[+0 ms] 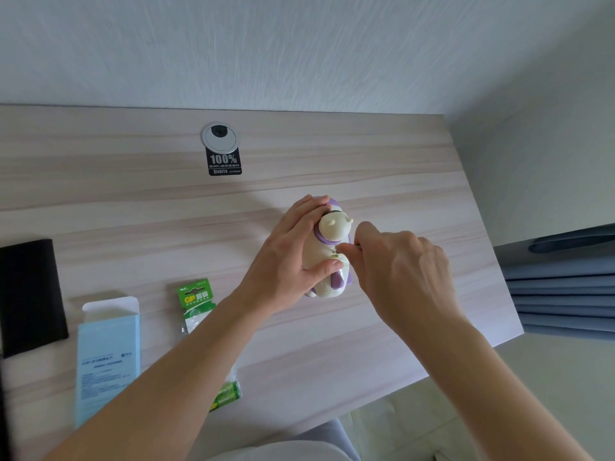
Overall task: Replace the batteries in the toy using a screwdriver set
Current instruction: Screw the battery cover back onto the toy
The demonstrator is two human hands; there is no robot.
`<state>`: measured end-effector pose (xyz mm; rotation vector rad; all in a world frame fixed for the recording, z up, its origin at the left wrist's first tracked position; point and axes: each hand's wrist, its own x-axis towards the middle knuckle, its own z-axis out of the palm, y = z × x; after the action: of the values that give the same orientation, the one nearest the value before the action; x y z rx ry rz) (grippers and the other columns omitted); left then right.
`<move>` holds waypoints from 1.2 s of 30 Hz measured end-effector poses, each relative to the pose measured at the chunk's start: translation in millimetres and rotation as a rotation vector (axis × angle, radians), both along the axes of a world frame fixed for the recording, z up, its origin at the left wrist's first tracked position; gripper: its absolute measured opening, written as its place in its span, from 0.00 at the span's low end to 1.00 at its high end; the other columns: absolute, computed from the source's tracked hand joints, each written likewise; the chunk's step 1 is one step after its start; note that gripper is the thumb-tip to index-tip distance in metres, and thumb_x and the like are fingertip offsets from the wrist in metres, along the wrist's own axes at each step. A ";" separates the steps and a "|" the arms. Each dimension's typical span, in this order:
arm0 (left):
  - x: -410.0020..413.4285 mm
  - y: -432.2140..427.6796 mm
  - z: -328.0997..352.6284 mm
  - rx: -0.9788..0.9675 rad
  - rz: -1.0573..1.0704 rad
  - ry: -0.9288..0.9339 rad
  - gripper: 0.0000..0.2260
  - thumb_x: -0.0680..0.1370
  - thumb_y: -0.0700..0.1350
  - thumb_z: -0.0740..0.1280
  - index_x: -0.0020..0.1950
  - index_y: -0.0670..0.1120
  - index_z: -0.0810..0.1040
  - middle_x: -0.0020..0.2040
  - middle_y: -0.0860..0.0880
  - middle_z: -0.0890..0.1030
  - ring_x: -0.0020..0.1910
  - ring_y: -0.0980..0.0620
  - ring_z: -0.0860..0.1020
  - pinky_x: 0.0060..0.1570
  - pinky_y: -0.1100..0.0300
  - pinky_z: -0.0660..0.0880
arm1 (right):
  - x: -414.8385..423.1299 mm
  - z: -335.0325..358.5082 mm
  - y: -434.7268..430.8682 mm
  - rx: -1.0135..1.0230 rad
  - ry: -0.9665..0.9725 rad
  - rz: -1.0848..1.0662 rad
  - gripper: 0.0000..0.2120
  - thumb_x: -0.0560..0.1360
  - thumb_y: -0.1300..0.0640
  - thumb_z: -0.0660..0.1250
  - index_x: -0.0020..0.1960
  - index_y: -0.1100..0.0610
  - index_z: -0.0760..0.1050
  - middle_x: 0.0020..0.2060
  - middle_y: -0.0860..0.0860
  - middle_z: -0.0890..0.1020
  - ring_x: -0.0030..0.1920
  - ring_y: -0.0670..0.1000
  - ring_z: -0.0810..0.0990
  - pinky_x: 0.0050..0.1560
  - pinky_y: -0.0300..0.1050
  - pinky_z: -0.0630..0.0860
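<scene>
A cream and purple toy (329, 241) lies on the wooden desk (133, 211), right of the middle. My left hand (293, 254) grips the toy's body, thumb across its lower part and fingers over its far side. My right hand (399, 264) has its fingers curled and pinched together at a small spot on the toy's side; whatever they pinch is hidden by the fingers. A green pack of batteries (196, 302) lies on the desk to the left, partly under my left forearm. Green batteries (228, 394) show near the front edge.
A light blue box (108, 357) with an open flap lies at the front left. A black case (30, 297) sits at the left edge. A grey cable grommet (219, 137) and a black sticker (224, 161) are at the back. Blue fabric (565, 287) hangs beyond the desk's right edge.
</scene>
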<state>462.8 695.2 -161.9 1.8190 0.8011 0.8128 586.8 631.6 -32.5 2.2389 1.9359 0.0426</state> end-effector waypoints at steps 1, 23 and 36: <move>0.0 0.2 0.0 0.002 0.001 0.001 0.31 0.72 0.46 0.76 0.73 0.45 0.70 0.76 0.52 0.68 0.78 0.54 0.60 0.76 0.54 0.61 | -0.7 -0.3 1.7 0.038 0.016 -0.017 0.27 0.67 0.52 0.79 0.34 0.55 0.58 0.23 0.45 0.48 0.19 0.52 0.53 0.29 0.33 0.44; 1.4 0.9 -1.9 0.011 0.003 -0.001 0.32 0.71 0.47 0.77 0.72 0.44 0.71 0.75 0.50 0.68 0.78 0.52 0.61 0.76 0.51 0.62 | 11.0 1.0 -8.2 -0.037 0.223 -0.082 0.06 0.81 0.47 0.58 0.54 0.48 0.68 0.37 0.45 0.81 0.35 0.57 0.79 0.36 0.49 0.76; 1.2 0.8 -2.0 -0.008 0.002 0.002 0.32 0.72 0.49 0.76 0.73 0.44 0.70 0.76 0.52 0.68 0.78 0.53 0.60 0.76 0.50 0.62 | 7.7 -3.9 -3.2 -0.038 0.066 -0.079 0.19 0.80 0.41 0.62 0.40 0.55 0.68 0.24 0.47 0.66 0.26 0.58 0.70 0.28 0.43 0.65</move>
<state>464.0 696.0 -164.0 1.8130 0.8062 0.8082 594.5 628.4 -36.5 2.3174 1.8621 -0.0795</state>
